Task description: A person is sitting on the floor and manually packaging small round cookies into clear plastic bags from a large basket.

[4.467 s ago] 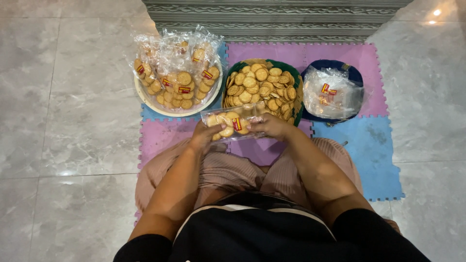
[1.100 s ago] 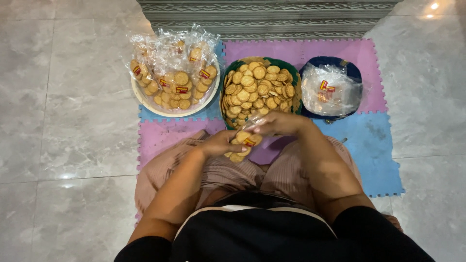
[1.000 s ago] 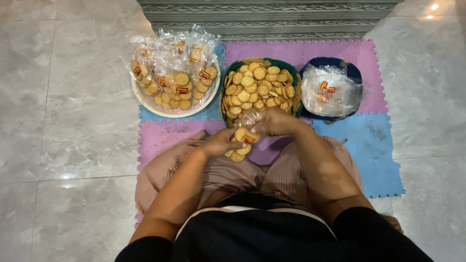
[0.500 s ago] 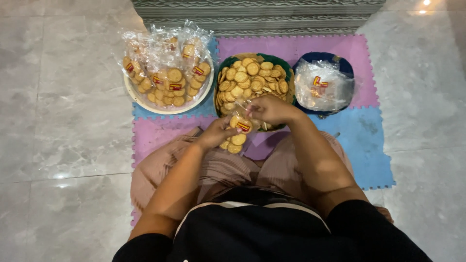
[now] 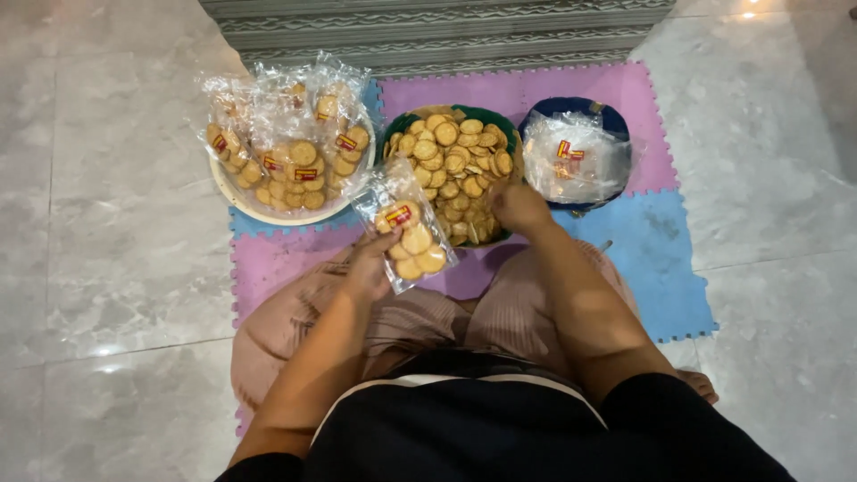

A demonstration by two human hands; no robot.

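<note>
Seated person filling a clear plastic bag (image 5: 406, 228) with round biscuits. The left hand (image 5: 370, 266) is closed around the bag's lower part, holding it up over the lap, just in front of the green bowl (image 5: 489, 116) of loose biscuits (image 5: 451, 156). The right hand (image 5: 518, 207) rests curled at the bowl's near rim among the biscuits (whether its fingers have hold of any cannot be told).

To do this step well, in judgement, the left hand should keep the bag's mouth wide and close to the bowl, while the right takes a few biscuits at a time.

The bag's long axis runs slantwise, its filled end toward the person, its open end pointing up and left toward the white plate (image 5: 234, 191) of packed bags (image 5: 286, 147). A blue bowl (image 5: 614, 116) of empty bags (image 5: 576, 161) sits at right on the foam mat (image 5: 643, 241).
</note>
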